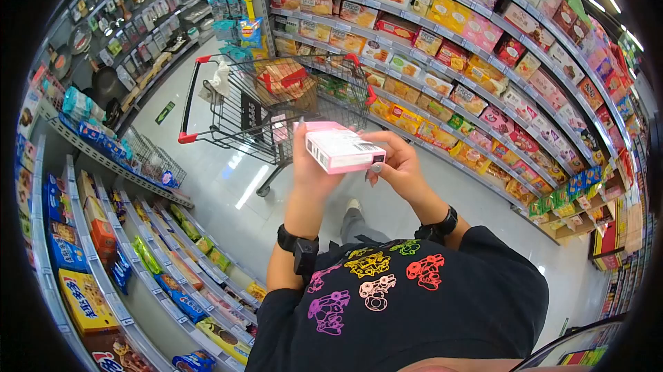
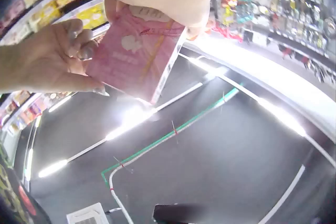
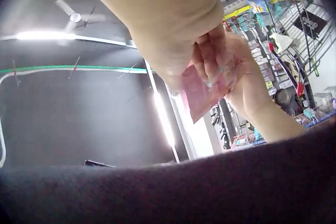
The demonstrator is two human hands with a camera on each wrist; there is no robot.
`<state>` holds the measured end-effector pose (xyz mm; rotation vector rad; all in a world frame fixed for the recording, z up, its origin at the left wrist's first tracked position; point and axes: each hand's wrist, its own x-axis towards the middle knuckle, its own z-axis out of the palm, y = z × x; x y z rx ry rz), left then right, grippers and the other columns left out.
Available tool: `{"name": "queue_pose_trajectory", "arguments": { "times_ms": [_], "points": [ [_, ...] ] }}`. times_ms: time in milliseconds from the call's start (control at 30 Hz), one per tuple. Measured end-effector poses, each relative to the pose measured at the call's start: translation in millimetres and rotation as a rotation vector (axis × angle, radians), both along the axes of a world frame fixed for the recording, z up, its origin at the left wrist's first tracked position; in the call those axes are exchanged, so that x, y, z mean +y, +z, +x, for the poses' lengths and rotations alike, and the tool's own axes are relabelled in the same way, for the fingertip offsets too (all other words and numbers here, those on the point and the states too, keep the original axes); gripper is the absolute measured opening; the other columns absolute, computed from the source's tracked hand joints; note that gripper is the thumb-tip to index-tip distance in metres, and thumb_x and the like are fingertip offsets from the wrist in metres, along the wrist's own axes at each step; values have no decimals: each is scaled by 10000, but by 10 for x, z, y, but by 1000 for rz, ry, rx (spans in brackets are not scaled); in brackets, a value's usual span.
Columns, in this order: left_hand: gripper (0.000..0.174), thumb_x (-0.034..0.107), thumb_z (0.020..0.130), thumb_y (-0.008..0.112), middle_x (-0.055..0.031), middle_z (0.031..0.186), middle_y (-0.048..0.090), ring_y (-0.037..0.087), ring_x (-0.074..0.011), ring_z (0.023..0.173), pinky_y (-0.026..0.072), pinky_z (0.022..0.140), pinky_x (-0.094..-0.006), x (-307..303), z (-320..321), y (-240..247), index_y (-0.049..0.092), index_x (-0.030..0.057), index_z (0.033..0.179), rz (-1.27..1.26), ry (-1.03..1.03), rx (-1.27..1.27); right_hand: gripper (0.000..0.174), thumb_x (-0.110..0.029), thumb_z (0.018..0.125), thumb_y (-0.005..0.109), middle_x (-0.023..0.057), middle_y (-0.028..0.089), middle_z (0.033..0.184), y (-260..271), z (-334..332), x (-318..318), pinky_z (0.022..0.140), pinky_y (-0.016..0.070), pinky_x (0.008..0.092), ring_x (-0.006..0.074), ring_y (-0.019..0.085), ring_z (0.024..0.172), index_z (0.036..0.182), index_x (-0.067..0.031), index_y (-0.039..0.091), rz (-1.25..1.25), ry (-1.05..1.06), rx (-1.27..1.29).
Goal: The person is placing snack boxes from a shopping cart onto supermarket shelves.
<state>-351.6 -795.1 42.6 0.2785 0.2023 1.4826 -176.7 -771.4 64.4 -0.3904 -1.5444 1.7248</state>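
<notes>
A flat pink-and-white box [image 1: 338,145] is held up in front of the chest, its printed white side with a barcode facing up. My left hand [image 1: 312,173] grips its left end, thumb along the near edge. At the opposite end, the thumb and fingers of my right hand [image 1: 400,165] close around the corner. From below, in the left wrist view, the pink underside [image 2: 136,50] shows a pale picture, and the right hand's fingers [image 2: 79,43] are curled at its edge. The right wrist view has part of the pink box [image 3: 197,100] behind the fingers.
Beyond the box stands a wire shopping cart [image 1: 228,99] holding red-and-tan packages [image 1: 286,81] and a white bag on its rim. Shelves of boxed snacks [image 1: 449,54] curve along the right. Biscuit shelves [image 1: 90,296] run along the left, with hanging kitchenware [image 1: 107,82] farther back.
</notes>
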Motion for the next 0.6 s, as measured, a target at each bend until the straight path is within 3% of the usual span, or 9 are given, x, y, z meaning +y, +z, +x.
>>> {"name": "queue_pose_trajectory", "arguments": {
  "times_ms": [100,233,400,500,600],
  "points": [
    [661,591,830,387,-197,1098,530,514,-332,1043,421,883,-469,47,121,-205,494,-12,1079,43,-170,-244,440,-56,775,646,50,620,900,58,25,-8,618,471,233,93,573,711,1186,-50,489,188,-80,-69],
    [714,609,820,374,-186,1132,519,512,-308,1055,406,904,-428,74,165,-279,462,-27,1132,29,-218,-181,411,-27,746,657,34,625,870,66,86,-17,638,468,228,76,569,693,1137,-41,532,291,-172,-167],
    [672,629,824,371,-140,1160,516,494,-302,1085,390,926,-445,52,259,-151,454,64,1177,-28,-183,-101,375,-14,732,664,38,633,893,-106,214,31,639,468,225,68,570,700,1092,-25,561,493,-323,-203],
    [566,585,852,394,-105,1191,501,486,-290,1098,373,950,-460,20,315,-62,459,132,1184,-5,-184,-99,400,-29,735,672,49,636,918,-86,164,-33,624,463,212,70,575,692,1116,-22,549,162,-439,55],
    [483,519,883,408,-117,1227,472,472,-280,1125,382,935,-443,72,424,-180,415,170,1217,-17,-113,-15,436,-51,741,678,57,634,942,-90,156,-69,599,460,205,74,576,687,1151,-21,530,133,-525,163]
  ]
}}
